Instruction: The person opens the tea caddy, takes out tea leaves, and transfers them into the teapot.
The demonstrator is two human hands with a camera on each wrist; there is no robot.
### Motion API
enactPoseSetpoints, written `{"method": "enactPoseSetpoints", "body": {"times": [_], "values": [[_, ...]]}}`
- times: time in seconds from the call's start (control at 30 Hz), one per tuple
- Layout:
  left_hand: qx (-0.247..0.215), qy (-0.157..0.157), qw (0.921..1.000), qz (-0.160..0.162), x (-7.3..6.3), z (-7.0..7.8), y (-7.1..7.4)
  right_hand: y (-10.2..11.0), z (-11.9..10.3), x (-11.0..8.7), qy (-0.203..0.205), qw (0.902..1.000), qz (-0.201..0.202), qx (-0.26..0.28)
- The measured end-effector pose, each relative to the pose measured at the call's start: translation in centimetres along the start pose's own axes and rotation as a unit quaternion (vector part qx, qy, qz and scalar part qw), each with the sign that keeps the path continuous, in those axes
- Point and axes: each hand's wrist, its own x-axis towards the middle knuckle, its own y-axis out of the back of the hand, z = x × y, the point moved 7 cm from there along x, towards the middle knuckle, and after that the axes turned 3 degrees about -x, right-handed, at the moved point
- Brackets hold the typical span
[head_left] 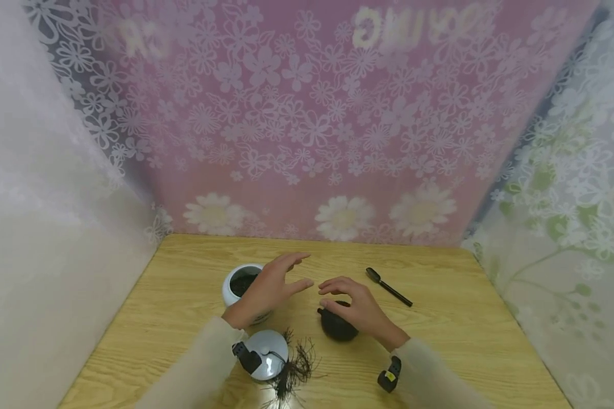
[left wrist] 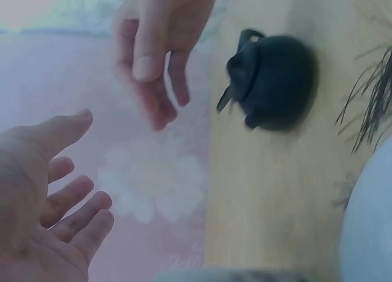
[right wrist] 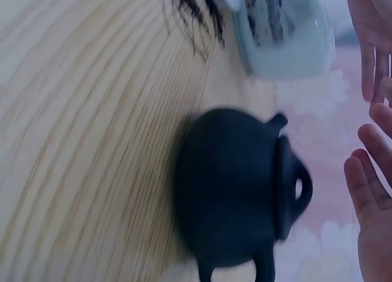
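Both of my hands are raised over the table, apart from each other and holding nothing. My left hand [head_left: 271,287] hovers in front of a white jar [head_left: 229,295] with dark contents, hiding part of it. Fingers loosely bent, my right hand [head_left: 363,309] hangs above a black teapot [head_left: 339,328] and covers part of its top. The teapot stands upright on the table with its lid on, as the right wrist view shows; its handle [right wrist: 264,266] runs off that view's lower edge. In the left wrist view a gap separates the right hand [left wrist: 165,37] from the teapot [left wrist: 282,83].
A pale round lid [head_left: 271,343] lies near my left wrist, with thin dark strands [head_left: 299,363] spread beside it. Further right is a black scoop [head_left: 389,287]. Flower-patterned curtains [head_left: 307,142] enclose the wooden table [head_left: 440,341] at the back and sides.
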Motion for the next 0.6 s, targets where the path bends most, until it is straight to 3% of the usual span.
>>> {"method": "enactPoseSetpoints", "body": {"times": [0.33,0.6], "values": [[0.031,0.016,0.9994,0.008,-0.8,-1.9,4.5,-4.0,-2.5,1.6,0.012,0.9976,-0.033,0.059],[0.037,0.055,0.9977,0.014,-2.6,-5.8,7.5,-7.2,-3.3,2.3,-0.009,0.9916,-0.065,0.111]]}}
